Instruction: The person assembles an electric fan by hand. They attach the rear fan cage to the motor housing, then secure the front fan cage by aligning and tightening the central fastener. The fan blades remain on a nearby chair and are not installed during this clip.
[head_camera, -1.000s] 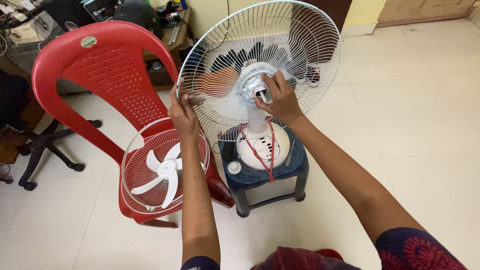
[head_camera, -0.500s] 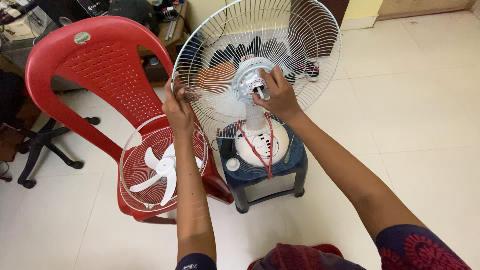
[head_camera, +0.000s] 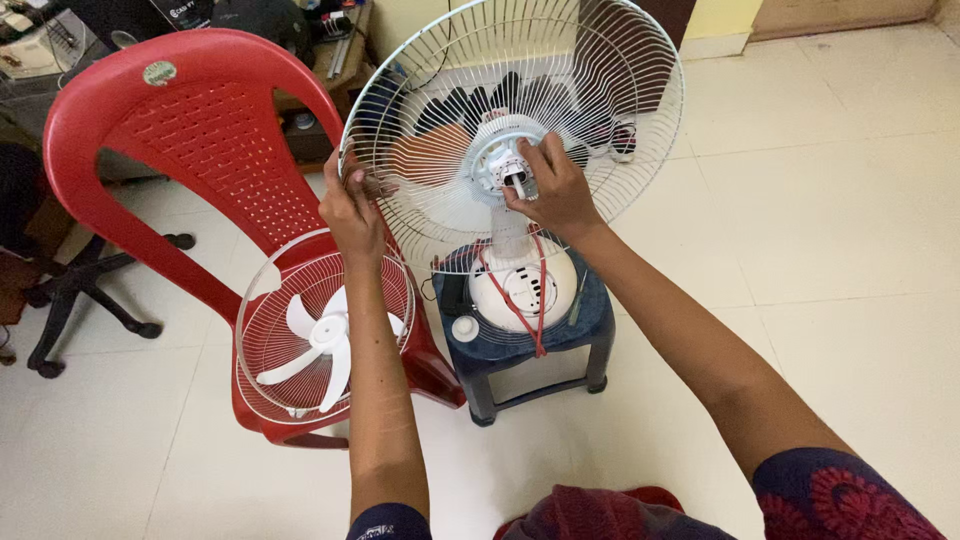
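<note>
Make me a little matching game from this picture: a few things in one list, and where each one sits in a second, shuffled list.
Things:
1. fan blade
2. fan base
3. left hand
4. right hand

Places:
A. at the hub in the middle of the rear grille
B. on the dark blue stool
C. on the rim of the rear grille
D. inside the loose grille lying on the red chair

Pairs: 1-D, 2-B, 3-C, 4-A
</note>
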